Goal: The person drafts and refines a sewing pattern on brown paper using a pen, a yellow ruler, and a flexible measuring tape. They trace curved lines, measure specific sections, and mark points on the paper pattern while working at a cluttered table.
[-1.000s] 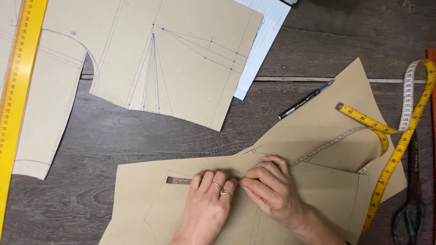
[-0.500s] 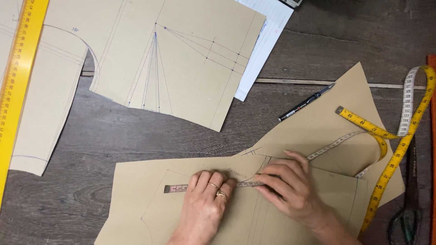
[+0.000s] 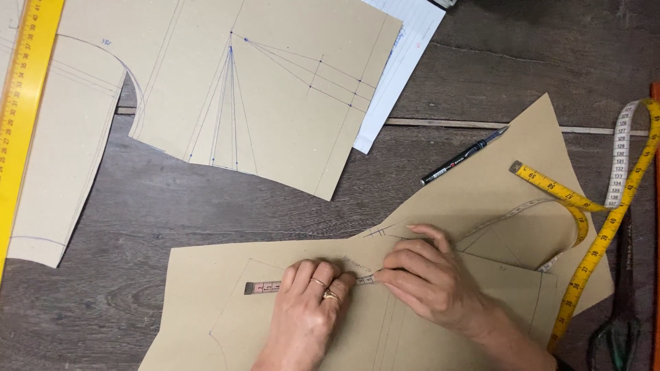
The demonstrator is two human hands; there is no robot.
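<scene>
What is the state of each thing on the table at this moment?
Left hand: flat, pressing the tape measure onto the lower pattern paper.
Right hand: fingertips pinching the tape.
Tape measure: end laid straight, the rest looped at right.
Pen: capped, lying free.
Upper pattern piece: flat, with drawn lines.
Yellow ruler: flat.

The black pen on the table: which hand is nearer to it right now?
Right. The right hand lies just below the black pen, pressing the tape measure onto the brown pattern paper. The left hand sits farther left, holding the tape flat.
</scene>
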